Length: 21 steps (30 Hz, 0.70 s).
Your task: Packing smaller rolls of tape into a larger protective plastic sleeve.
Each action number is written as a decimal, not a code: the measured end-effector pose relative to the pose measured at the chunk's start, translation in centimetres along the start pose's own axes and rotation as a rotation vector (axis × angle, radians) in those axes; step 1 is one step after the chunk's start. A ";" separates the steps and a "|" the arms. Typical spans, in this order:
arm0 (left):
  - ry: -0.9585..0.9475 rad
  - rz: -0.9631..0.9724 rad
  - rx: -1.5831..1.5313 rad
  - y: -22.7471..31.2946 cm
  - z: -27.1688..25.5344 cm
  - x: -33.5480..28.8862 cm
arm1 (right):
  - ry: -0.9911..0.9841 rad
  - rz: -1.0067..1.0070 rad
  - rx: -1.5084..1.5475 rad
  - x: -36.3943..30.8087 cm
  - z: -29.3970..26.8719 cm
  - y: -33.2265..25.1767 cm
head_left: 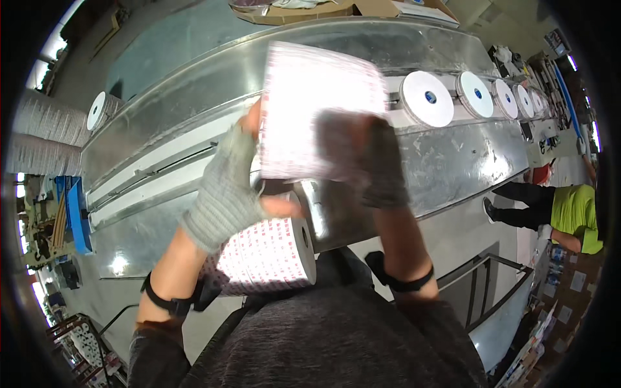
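A white roll with rows of red print (pixel 301 90) is raised over the metal bench, partly washed out by glare. My left hand (pixel 229 174), in a grey fingerless glove, grips it at its left edge; some fingers go behind it and the thumb sticks out below. Across the roll's lower right side lies my right hand (pixel 375 152), gloved in darker grey and smeared by motion, so its fingers are unclear. A second red-printed white roll (pixel 265 252) lies on its side against my body, under my left wrist, its round end and core hole facing right.
Several white rolls with blue cores (pixel 427 98) sit in a row along the metal bench (pixel 453 155). A thin rod (pixel 174 165) runs along its channel at left. More rolls (pixel 48 129) stand at far left. A person in a yellow-green shirt (pixel 574 213) is at right, near a metal-framed cart (pixel 495 291).
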<state>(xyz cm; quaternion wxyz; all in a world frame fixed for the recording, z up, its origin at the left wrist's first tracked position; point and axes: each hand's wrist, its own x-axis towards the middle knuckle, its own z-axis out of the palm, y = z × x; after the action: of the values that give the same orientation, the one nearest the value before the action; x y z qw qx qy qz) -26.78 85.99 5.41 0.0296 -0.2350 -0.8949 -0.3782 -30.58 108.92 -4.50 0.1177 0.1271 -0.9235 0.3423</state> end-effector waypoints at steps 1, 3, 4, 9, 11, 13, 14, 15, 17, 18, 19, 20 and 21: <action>0.172 -0.055 -0.246 -0.1 0.0 0.4 | -0.152 0.251 0.495 2.0 -0.4 -5.3; 0.324 -0.086 -0.523 -1.5 1.0 1.7 | -0.128 0.097 0.227 3.6 -0.7 -8.0; 0.310 -0.097 -0.516 -2.7 0.7 1.6 | -0.107 -0.062 -0.032 4.0 -0.5 -8.4; 0.257 -0.381 -0.686 -8.0 -3.9 -0.6 | 0.092 -0.364 0.129 1.9 4.1 -6.3; 0.297 -0.569 -0.809 -10.8 -6.7 -2.1 | 0.068 -0.469 0.155 1.5 5.9 -6.2; 0.407 -0.544 -0.759 -12.6 -6.7 -2.8 | -0.056 -0.227 0.125 2.6 7.5 -6.4; 0.418 -0.580 -0.599 -13.7 -6.3 -3.3 | -0.117 -0.109 0.111 3.3 8.6 -6.5; 0.417 -0.614 -0.608 -13.0 -5.4 -2.7 | -0.104 -0.130 -0.103 4.6 10.0 -4.6; 0.433 -0.635 -0.690 -12.6 -4.3 -2.5 | -0.336 -0.026 -0.217 5.5 10.9 -3.7; 0.434 -0.627 -0.692 -12.3 -4.2 -2.4 | -0.424 -0.033 -0.250 5.1 11.0 -3.2; 0.459 -0.632 -0.721 -11.9 -4.0 -2.2 | -0.417 -0.032 -0.260 4.7 11.9 -2.7; 0.477 -0.632 -0.754 -11.3 -3.9 -2.0 | -0.088 -0.169 -0.007 4.3 13.0 -2.4; 0.434 -0.652 -0.708 -10.5 -3.7 -1.6 | 0.244 -0.305 0.226 4.1 13.5 -2.3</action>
<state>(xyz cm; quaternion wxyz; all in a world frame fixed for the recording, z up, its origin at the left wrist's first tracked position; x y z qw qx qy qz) -30.46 76.40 0.71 0.0138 0.1434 -0.7124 -0.6868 -35.49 97.66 -11.89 0.2641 0.2350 -0.8283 0.4346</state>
